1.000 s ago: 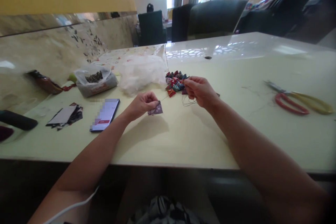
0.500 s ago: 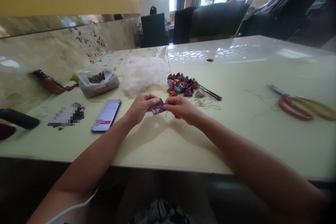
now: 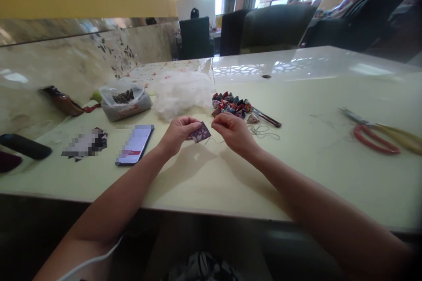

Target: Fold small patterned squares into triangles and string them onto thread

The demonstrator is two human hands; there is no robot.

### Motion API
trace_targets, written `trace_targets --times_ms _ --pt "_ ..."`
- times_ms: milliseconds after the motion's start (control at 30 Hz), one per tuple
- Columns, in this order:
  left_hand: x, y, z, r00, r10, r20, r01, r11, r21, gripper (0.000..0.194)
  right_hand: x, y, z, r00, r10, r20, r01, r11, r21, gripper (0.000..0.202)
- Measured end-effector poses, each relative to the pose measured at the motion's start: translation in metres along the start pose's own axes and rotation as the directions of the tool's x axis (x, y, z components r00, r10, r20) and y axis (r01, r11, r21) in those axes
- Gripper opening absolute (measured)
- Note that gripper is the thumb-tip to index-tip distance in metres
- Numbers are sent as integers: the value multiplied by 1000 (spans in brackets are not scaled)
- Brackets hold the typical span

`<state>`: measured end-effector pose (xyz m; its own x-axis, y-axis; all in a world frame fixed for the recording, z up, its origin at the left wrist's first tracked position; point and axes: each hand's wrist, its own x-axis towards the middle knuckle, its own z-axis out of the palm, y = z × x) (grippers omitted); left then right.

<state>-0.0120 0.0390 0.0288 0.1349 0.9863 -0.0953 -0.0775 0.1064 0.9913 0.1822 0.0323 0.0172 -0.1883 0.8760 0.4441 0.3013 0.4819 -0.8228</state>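
Observation:
My left hand (image 3: 180,134) pinches a small purple fabric piece (image 3: 201,132) with a pale flower pattern between thumb and fingers. Just to its right, apart from the cloth, my right hand (image 3: 233,131) is closed in a pinch on a thin needle (image 3: 211,123), of which only a tip shows. A fine thread (image 3: 216,141) hangs below, between the cloth and my right hand. Behind my right hand sits a heap of small stuffed fabric pieces (image 3: 231,104) in several colours. A loose coil of thread (image 3: 265,132) lies beside it.
Dark-handled small scissors (image 3: 268,118) lie by the heap; larger scissors (image 3: 376,136) with red and yellow handles are at right. White stuffing (image 3: 183,92), a plastic bag (image 3: 127,107) of dried bits, a phone (image 3: 136,145) and blurred scraps (image 3: 85,144) are at left.
My right hand has drawn away from the fabric to the right and slightly up, opening a gap. More of the flower pattern shows. The left hand keeps its hold.

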Motion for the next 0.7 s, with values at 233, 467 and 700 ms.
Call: trace_targets --times_ms 233,467,700 --pt "-2 -2 1 998 55 33 -56 997 44 26 -4 -7 2 993 84 84 -83 996 -21 16" --pt "-3 -3 1 997 76 34 -78 995 55 29 -4 -9 2 993 84 87 -81 996 -35 17" --pt "-4 -2 2 993 107 53 -111 990 82 27 -4 -9 1 992 77 96 -72 996 -57 16"
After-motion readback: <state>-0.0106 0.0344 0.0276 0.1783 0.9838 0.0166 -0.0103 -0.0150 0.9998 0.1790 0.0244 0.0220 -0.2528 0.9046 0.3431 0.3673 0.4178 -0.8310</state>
